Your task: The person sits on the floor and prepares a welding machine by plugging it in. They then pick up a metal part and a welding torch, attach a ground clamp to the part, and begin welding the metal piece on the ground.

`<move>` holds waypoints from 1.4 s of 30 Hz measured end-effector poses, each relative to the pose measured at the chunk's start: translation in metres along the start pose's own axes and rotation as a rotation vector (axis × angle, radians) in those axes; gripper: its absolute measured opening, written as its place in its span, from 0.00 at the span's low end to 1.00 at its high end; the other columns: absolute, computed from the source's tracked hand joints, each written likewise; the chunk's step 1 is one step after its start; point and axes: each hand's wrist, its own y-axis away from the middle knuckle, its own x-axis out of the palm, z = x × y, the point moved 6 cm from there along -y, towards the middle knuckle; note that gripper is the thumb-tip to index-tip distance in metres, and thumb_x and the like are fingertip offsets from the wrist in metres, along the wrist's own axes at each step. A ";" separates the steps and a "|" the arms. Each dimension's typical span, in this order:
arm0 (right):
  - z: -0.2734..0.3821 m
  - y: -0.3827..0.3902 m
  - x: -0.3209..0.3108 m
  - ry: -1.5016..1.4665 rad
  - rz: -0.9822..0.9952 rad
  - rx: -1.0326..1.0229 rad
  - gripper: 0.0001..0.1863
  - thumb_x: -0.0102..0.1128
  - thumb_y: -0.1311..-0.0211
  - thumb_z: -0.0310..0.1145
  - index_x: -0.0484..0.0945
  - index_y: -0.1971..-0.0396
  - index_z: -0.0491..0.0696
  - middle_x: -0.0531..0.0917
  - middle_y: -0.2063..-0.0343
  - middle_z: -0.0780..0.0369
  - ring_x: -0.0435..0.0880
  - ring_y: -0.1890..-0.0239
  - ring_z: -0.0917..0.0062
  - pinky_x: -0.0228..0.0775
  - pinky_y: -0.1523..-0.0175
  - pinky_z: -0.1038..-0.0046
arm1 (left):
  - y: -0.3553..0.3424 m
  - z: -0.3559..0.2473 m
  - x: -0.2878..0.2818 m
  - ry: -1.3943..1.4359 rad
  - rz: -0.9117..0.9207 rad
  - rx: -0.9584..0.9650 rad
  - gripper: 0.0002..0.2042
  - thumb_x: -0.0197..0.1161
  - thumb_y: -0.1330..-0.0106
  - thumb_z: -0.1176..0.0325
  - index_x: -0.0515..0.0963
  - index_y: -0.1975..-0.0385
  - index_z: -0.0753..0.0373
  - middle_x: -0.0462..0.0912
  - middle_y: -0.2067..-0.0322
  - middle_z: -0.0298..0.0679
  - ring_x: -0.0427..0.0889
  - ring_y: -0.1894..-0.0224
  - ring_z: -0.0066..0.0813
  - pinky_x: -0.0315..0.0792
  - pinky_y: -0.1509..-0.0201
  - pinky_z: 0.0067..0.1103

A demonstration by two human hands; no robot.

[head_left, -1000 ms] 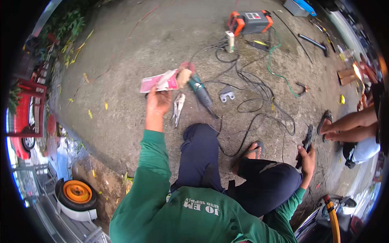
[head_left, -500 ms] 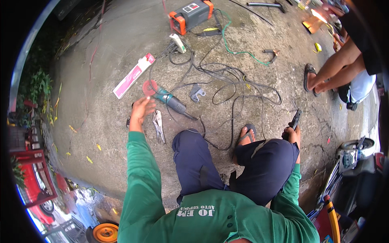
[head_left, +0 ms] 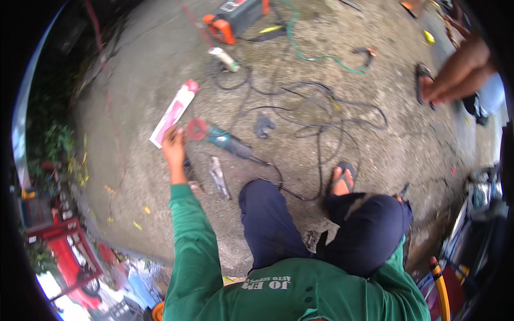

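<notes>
My left hand (head_left: 174, 144) reaches to the lower end of a long pink-and-white cardboard box (head_left: 176, 112) on the concrete. Its fingers are slightly apart and over or against the box edge; blur hides whether they touch. Just right of it lies a teal angle grinder (head_left: 227, 140) with a red disc (head_left: 197, 129). Locking pliers (head_left: 218, 176) lie nearer to me. Beyond my right knee, my right hand (head_left: 398, 198) is mostly hidden. The tip of a black electrode holder (head_left: 405, 189) shows beside it; the earlier frame shows the fingers wrapped round its handle.
Black cables (head_left: 321, 128) loop over the ground around a grey metal bracket (head_left: 263, 125). A grey-and-orange welding machine (head_left: 235, 21) stands farther off, with a green lead ending in a clamp (head_left: 367, 53). Another person's legs (head_left: 460, 75) are at the right.
My left hand has moved from beside the grinder disc to the box's lower end. The view has shifted, and my right hand with the electrode holder has sunk behind my right knee.
</notes>
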 end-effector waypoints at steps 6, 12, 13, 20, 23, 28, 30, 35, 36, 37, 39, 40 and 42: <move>0.039 0.055 0.079 0.007 0.321 -0.078 0.25 0.66 0.51 0.43 0.78 0.59 0.39 0.81 0.72 0.55 0.80 0.73 0.67 0.72 0.66 0.63 | -0.118 -0.037 0.031 -0.786 0.079 0.409 0.18 0.64 0.35 0.68 0.82 0.44 0.58 0.84 0.48 0.52 0.81 0.41 0.47 0.73 0.36 0.38; 0.058 0.076 0.063 -0.147 0.443 -0.004 0.19 0.65 0.46 0.41 0.72 0.61 0.45 0.75 0.77 0.61 0.74 0.83 0.73 0.67 0.78 0.69 | -0.197 0.025 0.090 -1.312 0.270 0.366 0.21 0.63 0.33 0.57 0.80 0.40 0.49 0.79 0.41 0.54 0.70 0.31 0.46 0.68 0.29 0.40; 0.056 0.074 0.065 -0.169 0.465 0.014 0.18 0.65 0.45 0.41 0.72 0.62 0.46 0.75 0.77 0.61 0.73 0.84 0.74 0.66 0.80 0.70 | -0.208 0.028 0.088 -1.288 0.296 0.282 0.20 0.64 0.34 0.56 0.81 0.42 0.51 0.80 0.43 0.55 0.72 0.33 0.48 0.69 0.31 0.39; 0.059 0.072 0.075 -0.181 0.492 0.001 0.16 0.64 0.42 0.42 0.73 0.61 0.47 0.74 0.78 0.64 0.72 0.85 0.77 0.66 0.80 0.72 | -0.226 0.038 0.033 -1.131 0.014 0.018 0.12 0.71 0.45 0.60 0.85 0.70 0.63 0.87 0.65 0.54 0.83 0.50 0.55 0.76 0.42 0.38; 0.076 0.074 0.070 -0.192 0.474 -0.050 0.16 0.64 0.41 0.41 0.73 0.60 0.47 0.74 0.78 0.65 0.73 0.83 0.78 0.67 0.78 0.73 | -0.208 0.034 0.049 -1.012 0.090 0.311 0.10 0.69 0.47 0.68 0.86 0.66 0.63 0.85 0.54 0.53 0.85 0.52 0.54 0.78 0.45 0.38; 0.115 0.077 0.074 -0.239 0.489 -0.181 0.15 0.64 0.40 0.39 0.73 0.60 0.47 0.74 0.77 0.66 0.73 0.82 0.79 0.68 0.76 0.75 | -0.215 0.033 0.071 -1.252 0.176 0.207 0.14 0.65 0.40 0.69 0.86 0.56 0.65 0.78 0.43 0.54 0.85 0.50 0.53 0.79 0.44 0.39; 0.138 0.089 0.072 -0.214 0.486 -0.250 0.15 0.65 0.40 0.38 0.73 0.60 0.47 0.74 0.77 0.66 0.73 0.82 0.80 0.68 0.75 0.75 | -0.215 0.032 0.088 -1.410 0.199 0.069 0.16 0.62 0.36 0.68 0.85 0.52 0.66 0.77 0.41 0.55 0.85 0.48 0.55 0.79 0.43 0.39; 0.177 0.111 0.071 -0.229 0.535 -0.350 0.15 0.64 0.41 0.37 0.72 0.60 0.45 0.74 0.76 0.66 0.74 0.81 0.80 0.68 0.73 0.76 | -0.220 0.038 0.101 -1.480 0.181 0.050 0.14 0.56 0.32 0.71 0.85 0.52 0.68 0.75 0.38 0.56 0.83 0.45 0.60 0.79 0.41 0.40; 0.180 0.114 0.071 -0.230 0.530 -0.356 0.15 0.64 0.40 0.36 0.72 0.60 0.44 0.74 0.76 0.66 0.74 0.80 0.80 0.68 0.73 0.76 | -0.220 0.037 0.104 -1.489 0.185 0.058 0.14 0.56 0.32 0.71 0.85 0.53 0.67 0.74 0.38 0.56 0.83 0.45 0.60 0.79 0.40 0.40; 0.182 0.117 0.070 -0.230 0.526 -0.362 0.15 0.64 0.40 0.36 0.73 0.59 0.44 0.75 0.76 0.66 0.74 0.80 0.80 0.68 0.72 0.76 | -0.219 0.039 0.108 -1.524 0.230 0.062 0.15 0.55 0.31 0.71 0.84 0.51 0.68 0.75 0.38 0.56 0.83 0.44 0.60 0.79 0.40 0.41; 0.188 0.124 0.070 -0.225 0.544 -0.372 0.17 0.64 0.40 0.35 0.73 0.56 0.43 0.75 0.75 0.66 0.75 0.79 0.80 0.67 0.72 0.77 | -0.221 0.043 0.109 -1.596 0.313 0.066 0.17 0.54 0.30 0.69 0.81 0.46 0.68 0.75 0.38 0.57 0.83 0.44 0.60 0.78 0.39 0.41; 0.190 0.127 0.071 -0.231 0.547 -0.377 0.17 0.64 0.40 0.35 0.73 0.55 0.42 0.76 0.75 0.66 0.75 0.79 0.80 0.67 0.72 0.77 | -0.226 0.046 0.103 -1.511 0.267 0.003 0.19 0.53 0.30 0.68 0.79 0.44 0.68 0.76 0.38 0.57 0.83 0.44 0.59 0.78 0.39 0.41; 0.194 0.132 0.070 -0.245 0.545 -0.385 0.18 0.64 0.40 0.34 0.74 0.53 0.41 0.76 0.75 0.65 0.75 0.79 0.80 0.67 0.72 0.76 | -0.233 0.047 0.097 -1.333 0.182 -0.112 0.22 0.52 0.29 0.65 0.74 0.38 0.68 0.77 0.39 0.57 0.82 0.42 0.59 0.76 0.38 0.42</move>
